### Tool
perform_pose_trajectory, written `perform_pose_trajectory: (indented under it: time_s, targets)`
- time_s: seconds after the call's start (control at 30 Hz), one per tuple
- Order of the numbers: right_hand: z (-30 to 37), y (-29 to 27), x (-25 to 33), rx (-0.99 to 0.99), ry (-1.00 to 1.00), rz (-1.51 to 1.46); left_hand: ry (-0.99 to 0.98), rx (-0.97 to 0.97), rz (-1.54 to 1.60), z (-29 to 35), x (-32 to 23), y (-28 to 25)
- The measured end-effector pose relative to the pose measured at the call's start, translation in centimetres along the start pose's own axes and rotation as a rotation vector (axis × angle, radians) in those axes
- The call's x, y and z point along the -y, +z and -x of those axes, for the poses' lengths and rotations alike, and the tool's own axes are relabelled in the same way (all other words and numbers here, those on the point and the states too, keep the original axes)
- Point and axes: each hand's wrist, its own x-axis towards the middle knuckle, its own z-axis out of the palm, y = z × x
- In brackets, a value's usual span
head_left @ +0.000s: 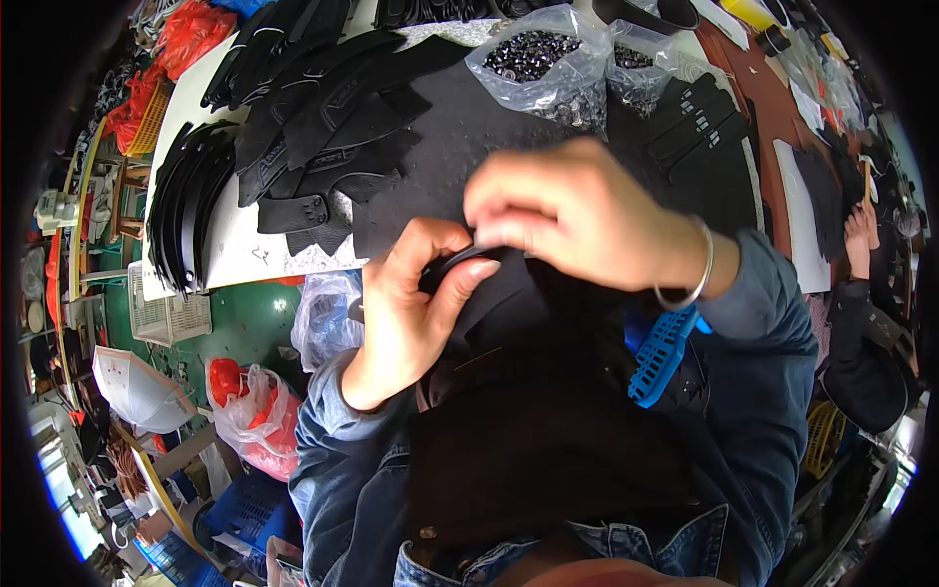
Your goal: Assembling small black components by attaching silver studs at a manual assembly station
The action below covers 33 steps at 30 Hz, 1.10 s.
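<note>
My left hand pinches a black leather-like piece between thumb and bent forefinger, just off the table's near edge. My right hand, blurred, comes over from the right with its fingers curled together at the edge of that piece. What its fingertips hold is hidden. Beyond my hands stands an open clear plastic bag of small shiny dark metal parts. A smaller clear bag with similar parts is beside it.
Stacked black cut pieces and curved black strips cover the table's left side. More black pieces lie at the right. A blue plastic basket is by my right forearm. At far right, another person's hand works.
</note>
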Motion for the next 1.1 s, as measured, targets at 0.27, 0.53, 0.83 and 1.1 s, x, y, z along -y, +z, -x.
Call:
perform_pose_trajectory:
  time_s: [0.27,0.53,0.83,1.1]
  targets:
    - [-3.9,-3.8,-10.2,-0.079,0.064,1.086,-0.144,0.070,0.034,0.0,1.1,0.0]
    - [-3.3,-3.3,-6.1,-0.178,0.071,0.486,0.071,-0.053,-0.049,0.2,0.9,-0.3]
    - [1.5,0.8,0.5,0.144,0.181,-0.326,0.521,-0.058,-0.067,0.0,-0.1,0.1]
    - [2.5,1.2,1.7,-0.025,0.060,-0.138,0.499,-0.032,-0.061,0.0,-1.1,0.3]
